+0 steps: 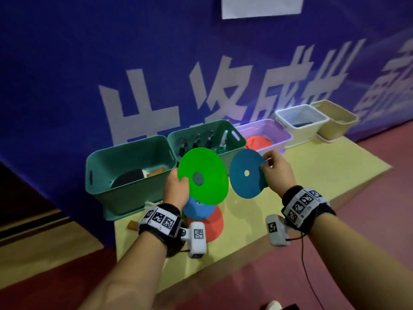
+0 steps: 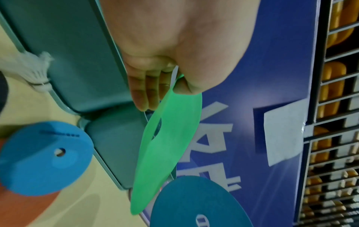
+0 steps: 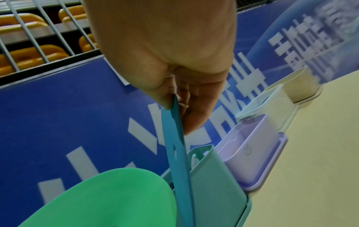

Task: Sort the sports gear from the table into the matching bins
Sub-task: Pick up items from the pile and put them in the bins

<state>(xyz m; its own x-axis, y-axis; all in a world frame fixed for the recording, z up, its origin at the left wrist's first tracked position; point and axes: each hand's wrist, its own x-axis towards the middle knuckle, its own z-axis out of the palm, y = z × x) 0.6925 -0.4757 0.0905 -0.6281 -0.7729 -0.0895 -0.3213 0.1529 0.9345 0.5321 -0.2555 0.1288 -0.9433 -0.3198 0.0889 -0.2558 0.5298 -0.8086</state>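
My left hand (image 1: pixel 176 186) pinches the rim of a flat green disc cone (image 1: pixel 203 175), thumb on top and fingers (image 2: pixel 143 92) beneath, holding it in the air before the green bins. My right hand (image 1: pixel 276 171) pinches the edge of a dark teal disc cone (image 1: pixel 247 173), which the right wrist view shows edge-on (image 3: pixel 174 147). Below them on the yellow mat (image 1: pixel 312 166) a light blue cone (image 1: pixel 197 209) sits on a red cone (image 1: pixel 210 222). The purple bin (image 1: pixel 279 135) holds a red cone (image 1: pixel 259 142).
Along the blue banner wall stand a green bin (image 1: pixel 125 193) with a table-tennis paddle, a second green bin (image 1: pixel 232 151) holding dark clip-like items, then purple, white (image 1: pixel 301 126) and beige (image 1: pixel 335 119) bins. A shuttlecock (image 2: pixel 33 67) lies by the first bin. Red floor surrounds the mat.
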